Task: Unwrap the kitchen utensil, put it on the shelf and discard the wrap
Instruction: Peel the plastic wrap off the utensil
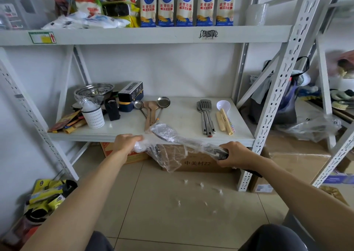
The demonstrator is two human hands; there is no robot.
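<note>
The right hand point(232, 155) has its fingers point(226, 148) curled tight around the dark handle end of the kitchen utensil point(183, 140), a long tool whose spoon-like head points up and away from those fingers toward the left. The left hand point(125, 142) has its fingers point(137, 138) closed on a bunched wad of the clear plastic wrap point(162, 155), just beside the utensil's head. The wrap covers the head loosely, runs along the shaft toward the right fingers, and a loose sheet of it hangs down below the stretch between the two hands. The utensil is held in the air just in front of the lower shelf point(182, 114), its head over the shelf's front edge.

Beyond the left fingers, on the shelf, lie ladles and wooden spatulas point(151, 110); beyond the right fingers lie metal slotted turners point(206, 116) and a white spoon point(223, 105). A cardboard box point(199, 162) sits on the floor under the hands, and small white scraps point(201, 185) are scattered on the floor tiles nearer the person.
</note>
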